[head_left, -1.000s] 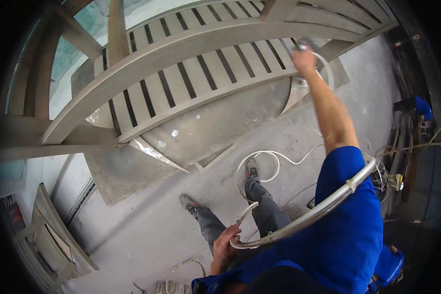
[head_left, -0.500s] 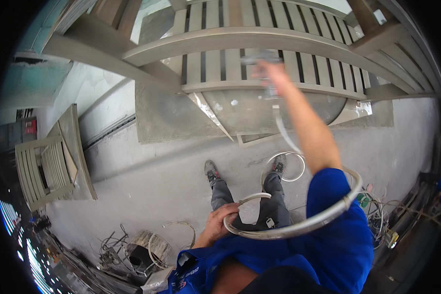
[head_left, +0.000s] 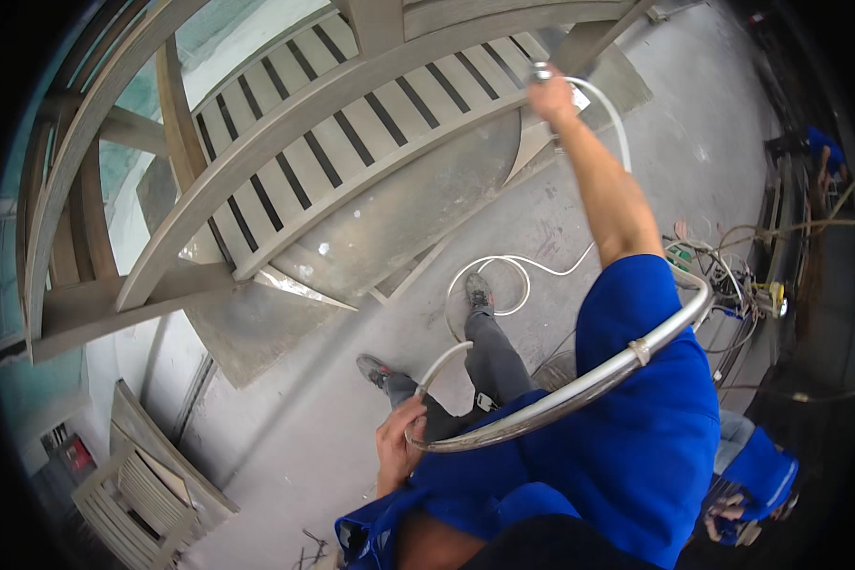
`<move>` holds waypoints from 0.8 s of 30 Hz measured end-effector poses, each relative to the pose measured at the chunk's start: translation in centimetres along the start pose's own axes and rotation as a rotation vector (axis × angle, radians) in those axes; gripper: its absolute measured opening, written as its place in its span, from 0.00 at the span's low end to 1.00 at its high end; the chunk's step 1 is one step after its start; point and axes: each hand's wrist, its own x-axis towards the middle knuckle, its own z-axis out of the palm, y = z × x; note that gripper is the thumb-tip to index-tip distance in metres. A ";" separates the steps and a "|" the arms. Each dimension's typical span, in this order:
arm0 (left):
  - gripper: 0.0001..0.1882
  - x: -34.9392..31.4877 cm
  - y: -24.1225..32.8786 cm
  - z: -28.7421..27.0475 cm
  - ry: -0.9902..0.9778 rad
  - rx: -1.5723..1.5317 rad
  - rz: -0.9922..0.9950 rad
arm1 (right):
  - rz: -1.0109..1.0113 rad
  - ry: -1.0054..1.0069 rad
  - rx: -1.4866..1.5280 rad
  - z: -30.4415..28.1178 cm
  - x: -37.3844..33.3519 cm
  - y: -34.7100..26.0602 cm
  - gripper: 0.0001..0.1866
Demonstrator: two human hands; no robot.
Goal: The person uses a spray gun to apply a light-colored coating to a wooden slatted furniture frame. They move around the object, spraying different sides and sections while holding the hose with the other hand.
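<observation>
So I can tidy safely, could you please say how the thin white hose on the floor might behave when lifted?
The hose looks floppy, as it bends in loose curves; it may snag, since it loops near the right shoe.

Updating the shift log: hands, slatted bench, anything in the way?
Right hand gripping metal tool; left hand holding thick pale hose. Slatted bench ahead. Thin white hose looped by right shoe, possible trip risk.
</observation>
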 end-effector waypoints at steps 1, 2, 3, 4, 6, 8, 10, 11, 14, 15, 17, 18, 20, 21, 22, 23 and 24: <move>0.08 0.5 0.7 0.9 0.005 0.002 0.007 | 0.053 0.029 0.077 -1.7 1.4 2.0 0.26; 0.09 1.0 1.5 2.0 0.028 0.021 0.031 | -0.049 0.078 -0.067 -3.5 2.1 3.7 0.32; 0.09 1.5 2.2 2.7 0.035 0.058 0.054 | -0.038 0.075 -0.100 -4.4 2.4 4.4 0.34; 0.09 2.0 3.0 3.5 0.032 0.018 0.058 | -0.059 0.074 -0.084 -5.1 2.3 4.6 0.35; 0.10 2.8 4.3 4.6 0.063 0.004 0.115 | -0.166 0.117 -0.089 -4.7 0.5 3.4 0.35; 0.10 2.8 5.6 5.0 0.067 0.031 0.119 | 0.044 -0.253 0.142 -4.0 -1.9 1.1 0.32; 0.10 2.3 6.2 4.5 0.126 0.047 0.143 | 0.044 -0.401 0.357 -0.9 -6.1 -2.8 0.31; 0.10 1.7 6.5 4.0 0.141 0.027 0.135 | 0.067 -0.475 0.333 0.8 -8.4 -5.0 0.31; 0.10 -0.5 6.4 1.8 0.151 0.011 0.066 | 0.056 -0.603 0.493 5.6 -17.5 -12.6 0.34; 0.10 -0.9 6.2 1.0 0.162 0.017 0.045 | 0.061 -0.714 0.440 7.1 -19.6 -15.5 0.35; 0.10 -2.7 5.3 -0.8 0.200 0.001 0.005 | 0.113 -0.820 0.652 9.0 -25.6 -20.9 0.34; 0.10 -3.5 4.7 -1.9 0.217 0.007 0.001 | 0.139 -0.873 0.763 9.7 -27.7 -23.6 0.34; 0.09 -5.1 3.3 -4.0 0.235 0.000 -0.020 | 0.127 -1.004 0.918 10.0 -31.1 -26.6 0.33; 0.11 -5.8 2.3 -5.0 0.262 0.021 0.026 | 0.136 -1.025 0.946 10.2 -32.6 -27.6 0.33; 0.11 -6.6 1.6 -5.9 0.243 0.010 0.001 | 0.149 -1.037 0.971 10.1 -33.4 -27.7 0.33; 0.12 -7.3 0.8 -6.9 0.227 0.003 -0.006 | 0.151 -0.992 0.942 9.8 -34.0 -27.2 0.31; 0.12 -7.5 0.0 -7.9 0.208 -0.001 -0.001 | 0.148 -0.938 0.917 9.5 -34.0 -26.4 0.29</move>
